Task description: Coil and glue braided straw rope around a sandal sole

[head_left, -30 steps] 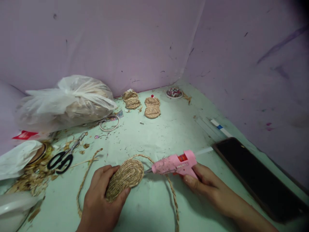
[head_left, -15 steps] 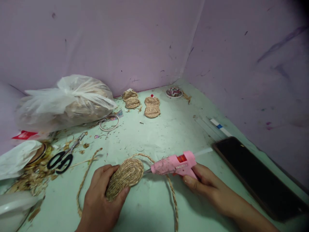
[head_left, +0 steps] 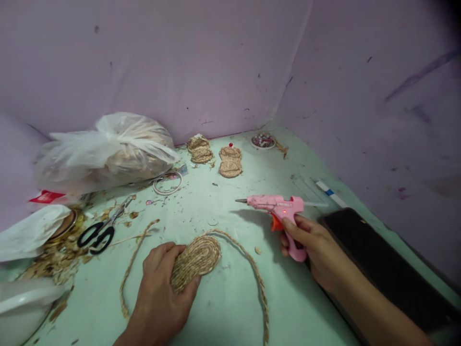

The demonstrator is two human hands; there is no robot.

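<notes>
My left hand [head_left: 158, 288] grips a coiled oval of braided straw rope [head_left: 196, 261] and presses it on the pale green surface. A loose tail of the braid [head_left: 257, 283] curves out from the oval and runs toward me. My right hand [head_left: 313, 245] is closed round the handle of a pink glue gun [head_left: 279, 206]. The gun is raised to the right of the oval, its nozzle pointing left and clear of the coil.
Black-handled scissors [head_left: 97, 235] lie at the left by straw scraps. A plastic bag of straw [head_left: 108, 151] sits behind. Finished woven pieces [head_left: 230, 162], a wire ring [head_left: 167, 182] and a small dish of beads [head_left: 262, 141] lie at the back. A dark phone [head_left: 382, 264] lies right.
My right hand has lifted the glue gun away from the coil's edge, up and to the right. My left hand has laid the coil flatter on the surface.
</notes>
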